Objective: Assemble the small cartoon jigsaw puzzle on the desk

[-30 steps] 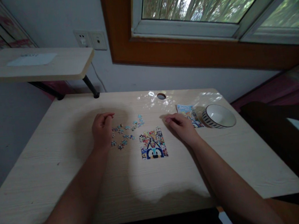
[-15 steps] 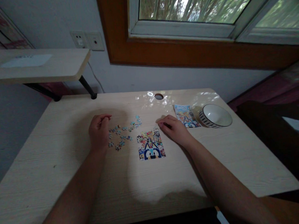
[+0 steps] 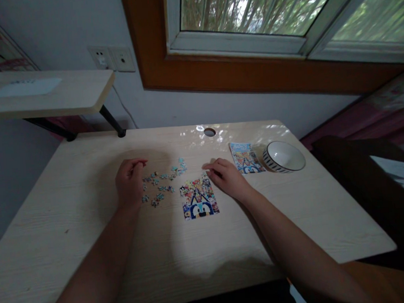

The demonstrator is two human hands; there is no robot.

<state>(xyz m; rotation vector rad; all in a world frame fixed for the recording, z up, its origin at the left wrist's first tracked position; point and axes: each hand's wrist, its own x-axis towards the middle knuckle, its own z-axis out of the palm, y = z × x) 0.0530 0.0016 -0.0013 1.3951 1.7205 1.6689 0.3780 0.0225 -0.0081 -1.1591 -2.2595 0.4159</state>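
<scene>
The partly joined puzzle is lying flat near the middle of the tabletop, its printed face showing upward between the 2 hands. The right hand is hovering or resting just beyond its far right corner, thumb and fingers bending toward each other; whether they are gripping a piece, I cannot tell. The left hand is curling loosely left of the loose pieces, and its closed-in fingers are hiding whatever may be inside, so its hold cannot be told either. The pieces are lying spread in a ragged cluster left of the puzzle, presumably so that each is staying visible and within easy reach. The printed sheet is lying face up at the far right, probably serving as a reference, since its picture is resembling the puzzle's.

Beside it, the round bowl is standing upright, its glossy pale inside contrasting with dark stripes outside. The tabletop is showing a pale wood grain. The puzzle's near edge is running straight, while its far edge is looking uneven; the small pieces are showing knobbed, irregular outlines.
</scene>
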